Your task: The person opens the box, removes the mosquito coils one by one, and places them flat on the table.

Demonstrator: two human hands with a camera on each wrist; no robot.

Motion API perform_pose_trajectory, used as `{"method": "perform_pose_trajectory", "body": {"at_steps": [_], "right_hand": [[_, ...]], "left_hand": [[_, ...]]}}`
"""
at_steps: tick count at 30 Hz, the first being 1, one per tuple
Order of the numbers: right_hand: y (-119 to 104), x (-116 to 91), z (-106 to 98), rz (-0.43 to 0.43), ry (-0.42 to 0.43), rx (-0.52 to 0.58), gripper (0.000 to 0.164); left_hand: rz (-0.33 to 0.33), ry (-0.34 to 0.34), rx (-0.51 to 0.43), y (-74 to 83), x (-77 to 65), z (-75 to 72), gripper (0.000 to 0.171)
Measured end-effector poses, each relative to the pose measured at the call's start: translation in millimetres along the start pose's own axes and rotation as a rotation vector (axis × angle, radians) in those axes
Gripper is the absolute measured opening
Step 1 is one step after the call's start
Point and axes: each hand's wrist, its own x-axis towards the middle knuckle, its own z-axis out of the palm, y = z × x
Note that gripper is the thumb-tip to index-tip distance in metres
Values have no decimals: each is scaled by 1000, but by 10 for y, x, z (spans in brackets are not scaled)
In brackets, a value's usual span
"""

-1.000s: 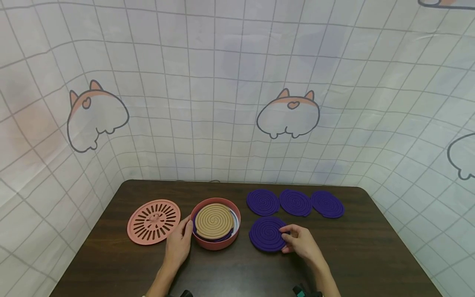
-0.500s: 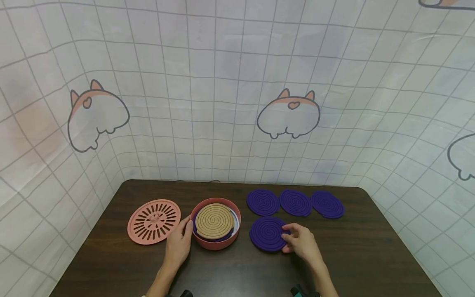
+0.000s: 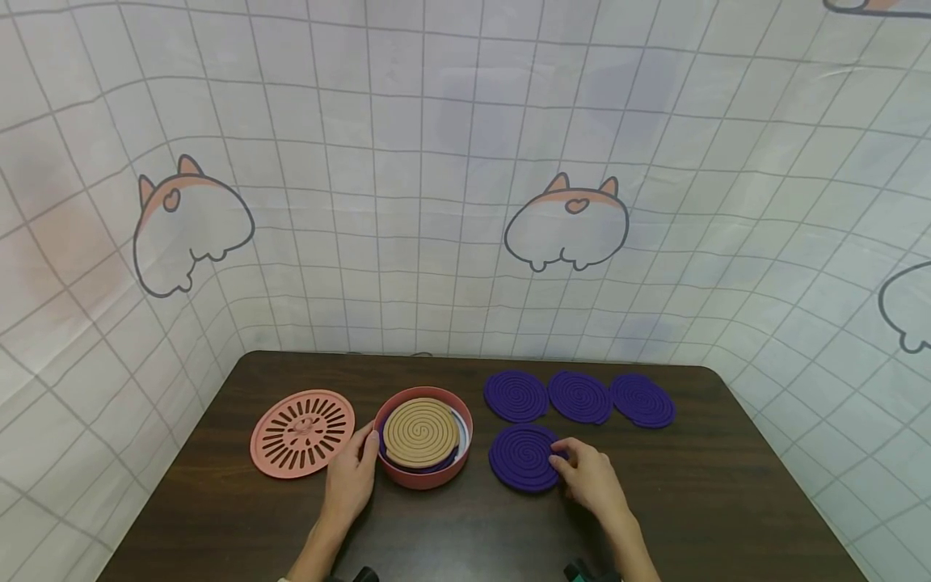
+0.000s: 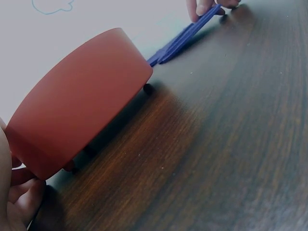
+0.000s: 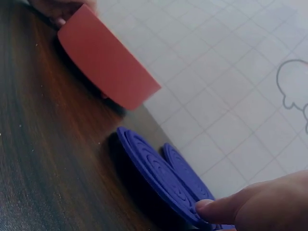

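My left hand grips the left side of a round red tin, fingers at its wall and base in the left wrist view. Inside the tin a tan mosquito coil lies on top of a purple one. My right hand pinches the right edge of a purple mosquito coil, thumb on its upper face. That coil looks raised off the table on the hand's side, with shadow beneath it. The undersides of the right fingers are partly hidden.
Three more purple coils lie in a row at the back right. A pink slotted lid lies left of the tin. The dark wooden table ends at a white grid-patterned curtain.
The right hand has shifted slightly at the coil's edge, and its lower fingers now show less below the coil. The left hand and the tin stay in place.
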Motion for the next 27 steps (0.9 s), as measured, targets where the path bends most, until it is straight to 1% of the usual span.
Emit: {"method": "perform_pose_trajectory", "body": {"at_steps": [4, 9, 17, 20, 23, 27], "right_hand": [[1, 2, 9, -34, 5, -98, 27], [2, -13, 19, -59, 0, -162, 30], [-5, -15, 17, -13, 29, -195, 41], [-1, -13, 15, -4, 27, -217, 39], [10, -11, 17, -6, 25, -224, 35], [26, -7, 22, -6, 25, -224, 34]], "left_hand": [[0, 2, 2, -3, 1, 2, 45], [0, 3, 3, -9, 2, 4, 45], [-8, -1, 4, -2, 2, 6, 46], [-12, -3, 1, -1, 2, 8, 46], [-9, 0, 1, -8, 1, 13, 46], [-16, 0, -4, -25, 5, 16, 46]]}}
